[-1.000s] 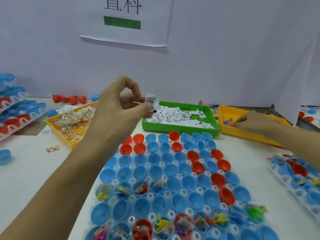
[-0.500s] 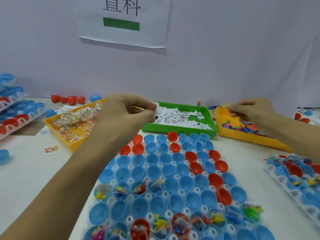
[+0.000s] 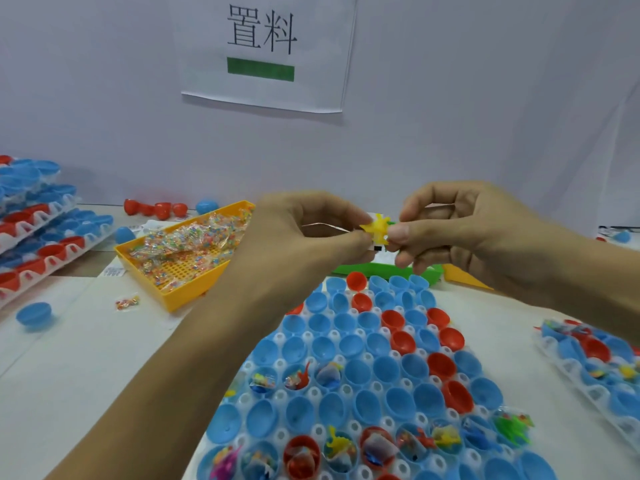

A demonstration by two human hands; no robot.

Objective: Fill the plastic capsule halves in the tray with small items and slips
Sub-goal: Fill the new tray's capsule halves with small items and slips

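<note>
Both hands meet in mid-air above the far end of the white capsule tray [image 3: 424,417]. My left hand [image 3: 304,237] pinches a white paper slip [image 3: 377,244] between thumb and forefinger. My right hand [image 3: 460,230] pinches a small yellow spiky toy [image 3: 375,227] pressed against that slip. The tray below holds many blue and red capsule halves [image 3: 367,401]. Several near-row halves and three in a middle row hold toys, candy packets and slips; the others look empty.
A yellow bin of candy packets [image 3: 180,251] sits left. The green slip bin [image 3: 391,270] and another yellow bin [image 3: 464,277] lie mostly hidden behind my hands. Stacked capsule trays [image 3: 38,237] stand far left, a partly filled tray [image 3: 595,362] right. A loose blue half [image 3: 34,315] lies left.
My right hand left the right yellow bin with a yellow toy and came to the middle. My left hand brought the slip to meet it; the two items now touch.
</note>
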